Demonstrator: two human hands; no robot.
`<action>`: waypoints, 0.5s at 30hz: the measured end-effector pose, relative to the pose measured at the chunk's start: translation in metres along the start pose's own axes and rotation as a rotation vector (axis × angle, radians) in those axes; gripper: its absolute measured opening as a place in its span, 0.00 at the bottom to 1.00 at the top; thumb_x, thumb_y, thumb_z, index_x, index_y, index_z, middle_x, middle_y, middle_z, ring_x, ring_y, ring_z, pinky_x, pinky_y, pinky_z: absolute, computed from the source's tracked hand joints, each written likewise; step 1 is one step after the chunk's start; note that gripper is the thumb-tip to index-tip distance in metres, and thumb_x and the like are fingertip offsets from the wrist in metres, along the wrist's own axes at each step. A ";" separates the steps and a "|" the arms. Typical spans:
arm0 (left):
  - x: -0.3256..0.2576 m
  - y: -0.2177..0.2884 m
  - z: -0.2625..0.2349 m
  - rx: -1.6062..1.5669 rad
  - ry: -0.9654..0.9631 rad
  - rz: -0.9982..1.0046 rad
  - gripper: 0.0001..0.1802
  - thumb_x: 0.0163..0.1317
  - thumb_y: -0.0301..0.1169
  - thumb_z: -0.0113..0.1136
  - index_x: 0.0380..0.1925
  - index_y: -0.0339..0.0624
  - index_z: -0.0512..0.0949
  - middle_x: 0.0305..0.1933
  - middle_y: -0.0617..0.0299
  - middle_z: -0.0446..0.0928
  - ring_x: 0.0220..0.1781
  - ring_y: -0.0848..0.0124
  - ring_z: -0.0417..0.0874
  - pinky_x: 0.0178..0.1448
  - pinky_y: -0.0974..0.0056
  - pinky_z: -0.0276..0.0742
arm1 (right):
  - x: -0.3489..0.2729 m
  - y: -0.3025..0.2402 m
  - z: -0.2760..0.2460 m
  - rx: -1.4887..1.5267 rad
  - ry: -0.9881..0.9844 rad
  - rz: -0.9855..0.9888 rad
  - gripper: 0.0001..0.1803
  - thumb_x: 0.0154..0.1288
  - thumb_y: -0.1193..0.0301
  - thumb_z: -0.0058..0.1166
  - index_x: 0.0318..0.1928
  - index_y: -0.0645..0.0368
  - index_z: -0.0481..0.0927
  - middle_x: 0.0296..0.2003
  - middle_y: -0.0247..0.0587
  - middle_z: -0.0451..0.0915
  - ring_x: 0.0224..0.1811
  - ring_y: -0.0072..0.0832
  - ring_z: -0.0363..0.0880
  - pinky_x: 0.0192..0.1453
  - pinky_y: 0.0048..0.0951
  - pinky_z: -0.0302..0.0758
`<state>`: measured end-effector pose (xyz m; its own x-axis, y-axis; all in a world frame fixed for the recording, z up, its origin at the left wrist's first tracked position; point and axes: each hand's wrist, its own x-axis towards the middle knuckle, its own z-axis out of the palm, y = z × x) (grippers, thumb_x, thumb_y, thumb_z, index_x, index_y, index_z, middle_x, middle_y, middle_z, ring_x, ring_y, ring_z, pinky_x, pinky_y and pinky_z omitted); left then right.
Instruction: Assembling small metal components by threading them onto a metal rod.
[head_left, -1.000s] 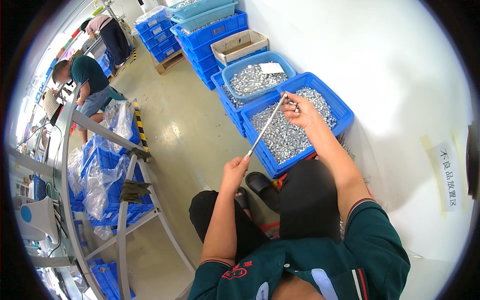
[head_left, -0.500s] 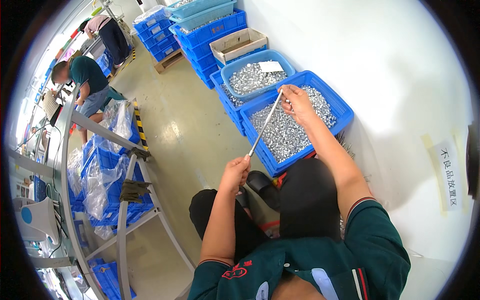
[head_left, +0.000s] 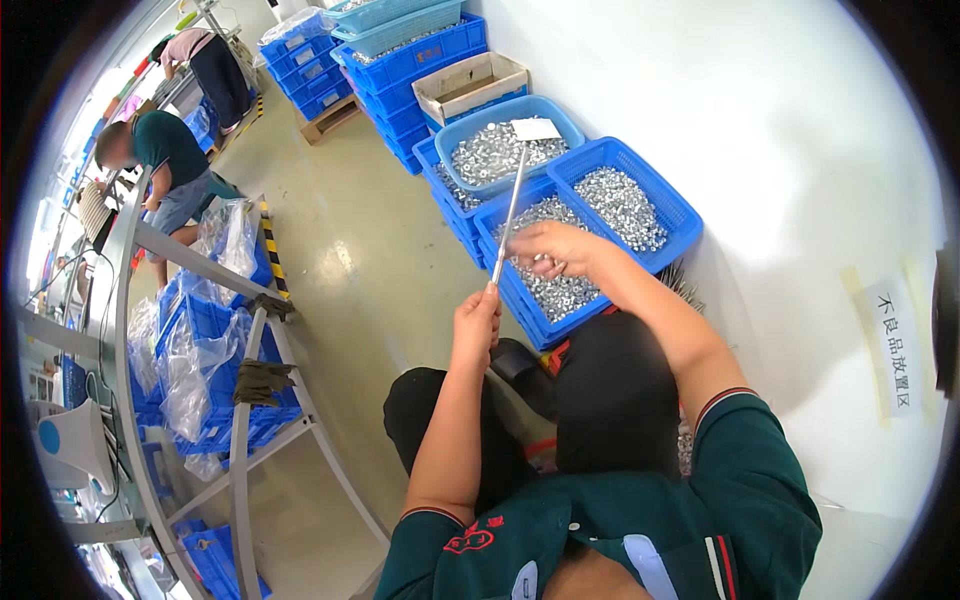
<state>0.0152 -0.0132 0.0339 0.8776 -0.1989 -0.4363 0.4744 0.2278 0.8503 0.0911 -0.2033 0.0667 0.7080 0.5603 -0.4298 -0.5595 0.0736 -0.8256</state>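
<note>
A long thin metal rod [head_left: 516, 192] slants up and away over the small metal parts. My left hand [head_left: 476, 322] is closed around its near end, above my knees. At the rod's lower half, my right hand [head_left: 556, 247] has its fingers bent and their tips against the shaft; slight blur hides the exact grip. Beneath the right hand sits a blue basket [head_left: 487, 228] of small silvery, nut-like parts [head_left: 560, 293]. Another blue section [head_left: 672, 190] to its right holds more of them. The rod's far tip overlaps a light-blue basin [head_left: 452, 130] of similar parts.
A white card [head_left: 535, 129] lies on the basin's parts. Behind are a worn open box [head_left: 470, 97] and stacked blue crates [head_left: 385, 105]. A metal frame [head_left: 240, 450] and plastic-covered crates [head_left: 205, 370] stand left. Two people work at the far left; a white wall [head_left: 780, 150] rises right.
My right hand has come down and left from the rod's far tip to its lower half. The rod now stands steeper, its far end shifted left; my left hand keeps the near end.
</note>
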 end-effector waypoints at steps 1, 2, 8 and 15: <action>0.000 0.000 -0.002 0.002 0.006 0.002 0.19 0.62 0.44 0.47 0.17 0.48 0.63 0.09 0.76 0.52 0.07 0.85 0.47 0.11 0.76 0.40 | 0.000 0.000 -0.010 0.128 -0.007 0.033 0.12 0.60 0.65 0.51 0.34 0.63 0.73 0.22 0.32 0.68 0.13 0.13 0.57 0.12 0.12 0.52; -0.001 0.001 -0.001 0.003 0.000 0.000 0.19 0.62 0.44 0.47 0.17 0.48 0.63 0.09 0.76 0.52 0.07 0.85 0.47 0.11 0.76 0.40 | 0.007 0.004 -0.026 0.446 0.014 0.041 0.15 0.61 0.62 0.49 0.34 0.64 0.72 0.24 0.36 0.70 0.15 0.15 0.61 0.12 0.11 0.58; -0.005 0.000 -0.014 0.007 0.034 -0.003 0.19 0.62 0.43 0.47 0.16 0.48 0.63 0.08 0.76 0.52 0.07 0.85 0.47 0.11 0.75 0.40 | 0.021 0.025 -0.061 0.802 0.408 0.101 0.12 0.64 0.67 0.39 0.35 0.65 0.69 0.28 0.39 0.70 0.23 0.21 0.67 0.13 0.12 0.60; -0.007 -0.001 -0.021 0.100 0.072 0.019 0.19 0.62 0.44 0.48 0.16 0.47 0.63 0.09 0.77 0.52 0.07 0.85 0.48 0.11 0.75 0.40 | 0.016 0.012 -0.059 0.732 0.203 -0.121 0.11 0.61 0.73 0.41 0.42 0.65 0.69 0.25 0.34 0.68 0.18 0.16 0.61 0.12 0.12 0.54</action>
<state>0.0099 0.0079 0.0299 0.8906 -0.1253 -0.4372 0.4519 0.1338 0.8820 0.1215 -0.2419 0.0282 0.8081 0.3560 -0.4693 -0.5656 0.6919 -0.4488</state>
